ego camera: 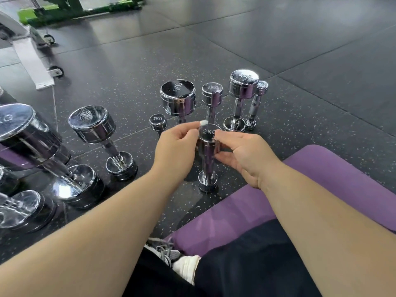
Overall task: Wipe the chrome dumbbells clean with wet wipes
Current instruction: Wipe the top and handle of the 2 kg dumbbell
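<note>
Left hand (174, 146) with wipe (203, 122), by 2KG dumbbell (208, 161)

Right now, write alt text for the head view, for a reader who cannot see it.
A person's left hand pinches a small white wipe at the top rim of an upright chrome 2KG dumbbell, the right hand close beside its handle. More chrome dumbbells stand on the dark speckled floor; a purple mat lies at right.

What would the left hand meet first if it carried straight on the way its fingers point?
Most likely the top head of the near 2KG dumbbell, just right of the left hand and its pinched wipe. Depth is unclear, so they may already touch.
</note>
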### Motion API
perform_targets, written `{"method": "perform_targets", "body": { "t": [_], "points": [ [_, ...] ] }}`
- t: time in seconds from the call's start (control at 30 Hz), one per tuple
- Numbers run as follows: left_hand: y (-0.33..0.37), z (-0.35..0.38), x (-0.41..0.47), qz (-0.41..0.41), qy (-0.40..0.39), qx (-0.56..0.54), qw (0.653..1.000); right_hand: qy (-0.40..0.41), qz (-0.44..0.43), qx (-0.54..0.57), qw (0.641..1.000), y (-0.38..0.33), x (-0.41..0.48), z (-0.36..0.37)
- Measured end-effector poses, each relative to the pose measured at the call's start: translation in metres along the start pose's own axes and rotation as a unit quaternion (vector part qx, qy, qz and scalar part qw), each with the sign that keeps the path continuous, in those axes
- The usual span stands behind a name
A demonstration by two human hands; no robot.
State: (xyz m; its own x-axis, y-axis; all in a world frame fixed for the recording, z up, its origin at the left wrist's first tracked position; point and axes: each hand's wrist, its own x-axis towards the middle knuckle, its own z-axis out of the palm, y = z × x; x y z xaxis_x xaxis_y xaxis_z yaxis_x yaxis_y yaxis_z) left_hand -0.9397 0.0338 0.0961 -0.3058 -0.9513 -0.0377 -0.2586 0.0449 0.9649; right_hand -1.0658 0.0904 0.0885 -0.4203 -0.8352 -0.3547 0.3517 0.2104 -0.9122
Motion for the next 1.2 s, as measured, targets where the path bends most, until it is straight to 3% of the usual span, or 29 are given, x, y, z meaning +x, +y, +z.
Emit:
{"method": "perform_targets", "body": {
  "t": [0.2,0.47,0.63,0.8,0.87,1.0,1.13,1.2],
  "points": [
    [0.006,-0.005,0.001,0.052,0.018,0.042,0.998,-0.002,0.009,-0.014,1.0,-0.002,0.0,-0.001],
    [0.009,0.005,-0.021,0.122,0.045,0.204,0.97,-0.009,-0.013,-0.014,1.0,0.0,-0.005,0.003],
    [0.009,0.008,-0.022,-0.01,-0.006,0.077,0.997,0.021,0.005,0.008,1.0,-0.002,-0.004,0.003],
    [0.016,0.005,-0.011,-0.086,-0.088,0.006,0.992,0.031,0.036,0.009,0.999,-0.006,-0.005,0.004],
    [0.017,0.003,-0.008,-0.108,-0.086,-0.013,0.99,0.037,0.035,-0.022,0.998,-0.008,-0.004,0.003],
    [0.018,-0.005,0.004,-0.068,-0.045,0.0,0.997,0.03,-0.031,-0.125,0.991,-0.013,0.004,0.001],
    [0.021,-0.003,0.002,0.009,-0.113,-0.003,0.994,-0.011,-0.128,-0.088,0.988,-0.017,0.0,0.008],
    [0.018,-0.001,0.003,0.004,-0.106,-0.025,0.994,0.034,-0.169,-0.095,0.98,-0.019,0.0,0.008]
  ]
}}
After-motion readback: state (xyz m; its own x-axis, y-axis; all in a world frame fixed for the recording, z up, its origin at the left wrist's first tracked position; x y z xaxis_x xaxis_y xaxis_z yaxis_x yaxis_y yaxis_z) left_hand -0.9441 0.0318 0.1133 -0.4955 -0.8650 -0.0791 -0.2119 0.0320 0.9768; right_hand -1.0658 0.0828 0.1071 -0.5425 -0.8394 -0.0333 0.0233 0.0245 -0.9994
